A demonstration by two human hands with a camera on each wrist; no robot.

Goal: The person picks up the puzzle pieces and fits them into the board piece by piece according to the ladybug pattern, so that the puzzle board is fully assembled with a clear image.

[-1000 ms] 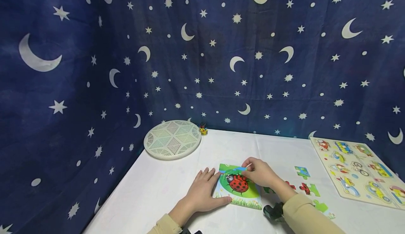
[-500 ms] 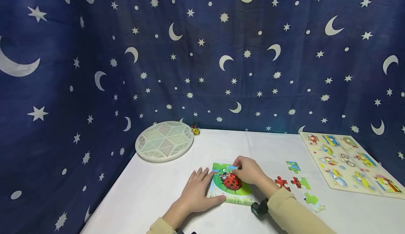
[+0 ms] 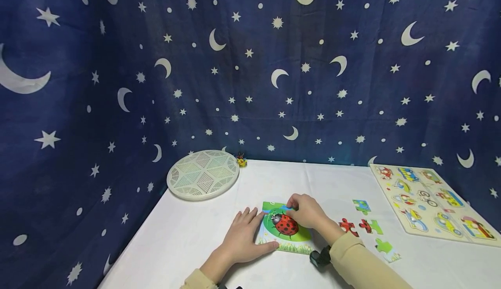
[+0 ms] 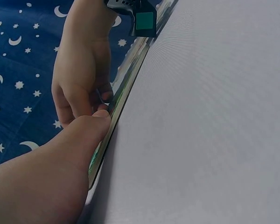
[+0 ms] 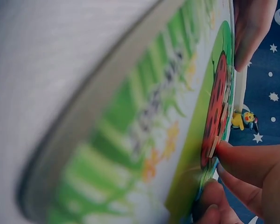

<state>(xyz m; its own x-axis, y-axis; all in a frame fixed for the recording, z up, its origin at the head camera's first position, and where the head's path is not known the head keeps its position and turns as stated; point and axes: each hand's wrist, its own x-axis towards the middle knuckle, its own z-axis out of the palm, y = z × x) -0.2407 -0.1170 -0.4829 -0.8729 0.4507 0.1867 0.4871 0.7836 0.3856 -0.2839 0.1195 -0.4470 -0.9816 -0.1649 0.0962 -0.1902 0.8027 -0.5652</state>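
Observation:
A ladybug jigsaw board lies on the white table in front of me, with a grass border along its near edge. My left hand rests at its left side, fingers straight and spread, the thumb on the near edge. Over the far right part of the picture, my right hand pinches a jigsaw piece between thumb and fingers. In the right wrist view, that piece's raw edge stands a little proud of the picture. The right fingers hide most of the piece in the head view.
Right of the board lie several loose pieces, among them a blue one, a red one and a green one. A wooden picture board is farther right. A round perforated board and small yellow toy stand at the back left.
The view has turned slightly right. The pinched piece, whose blue part showed tilted half a second ago, now sits lower against the picture. My left hand stays on the board.

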